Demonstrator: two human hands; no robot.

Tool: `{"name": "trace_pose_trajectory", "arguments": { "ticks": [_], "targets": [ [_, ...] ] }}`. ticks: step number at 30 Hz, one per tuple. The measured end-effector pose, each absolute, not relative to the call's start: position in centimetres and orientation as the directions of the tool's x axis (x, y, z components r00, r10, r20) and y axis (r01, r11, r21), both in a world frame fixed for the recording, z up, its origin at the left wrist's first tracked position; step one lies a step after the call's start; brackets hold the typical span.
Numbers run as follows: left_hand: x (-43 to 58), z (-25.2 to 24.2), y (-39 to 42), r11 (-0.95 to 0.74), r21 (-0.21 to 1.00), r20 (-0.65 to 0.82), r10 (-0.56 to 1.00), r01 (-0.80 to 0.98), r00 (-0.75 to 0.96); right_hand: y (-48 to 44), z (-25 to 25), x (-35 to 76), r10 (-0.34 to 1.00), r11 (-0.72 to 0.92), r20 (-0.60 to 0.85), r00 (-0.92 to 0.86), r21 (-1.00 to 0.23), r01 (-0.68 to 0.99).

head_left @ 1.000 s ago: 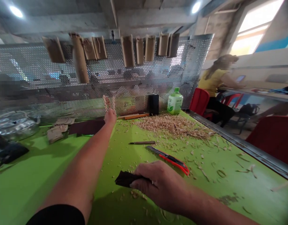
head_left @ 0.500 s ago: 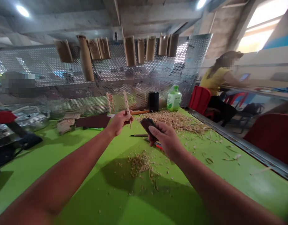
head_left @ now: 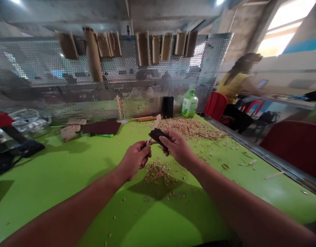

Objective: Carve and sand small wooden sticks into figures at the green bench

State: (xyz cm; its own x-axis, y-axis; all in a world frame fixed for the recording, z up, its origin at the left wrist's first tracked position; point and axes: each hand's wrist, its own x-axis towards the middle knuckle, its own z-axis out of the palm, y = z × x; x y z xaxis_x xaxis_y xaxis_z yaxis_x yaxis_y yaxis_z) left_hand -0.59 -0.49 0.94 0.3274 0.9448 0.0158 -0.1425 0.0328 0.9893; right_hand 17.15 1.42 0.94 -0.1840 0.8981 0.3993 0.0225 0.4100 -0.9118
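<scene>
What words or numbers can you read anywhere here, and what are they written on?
Green bottle: the label has print, but it is too blurred to read.
Dark sheet in the right hand: no writing shows.
Wooden piece in the left hand: no writing shows.
Nothing else can be read.

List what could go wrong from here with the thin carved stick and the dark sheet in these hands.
1. The carved stick looks slender, and the left hand grips only its lower end, so pressure from the dark sheet might snap it.
2. The right hand pinches the sheet right beside the left hand, whose skin could get scraped.
</scene>
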Motion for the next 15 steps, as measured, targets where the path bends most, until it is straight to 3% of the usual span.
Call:
{"name": "trace_pose_trajectory", "arguments": {
  "ticks": [8, 11, 15],
  "targets": [
    [0.5, 0.4, -1.2, 0.091, 0.987, -0.042, 0.941, -0.133, 0.335, 0.7, 0.4, 16.7, 0.901, 0.433, 0.410, -0.142, -0.823, 0.369],
    [0.9, 0.1, -1.3, 0.091, 0.990, -0.055, 0.949, -0.105, 0.310, 0.4, 0.5, 16.4, 0.905, 0.424, 0.394, -0.161, -0.807, 0.411],
    [0.9, 0.3, -1.3, 0.074, 0.987, -0.025, 0.948, -0.143, 0.318, 0.7, 0.5, 16.4, 0.903, 0.414, 0.426, -0.061, -0.822, 0.391]
  ]
}}
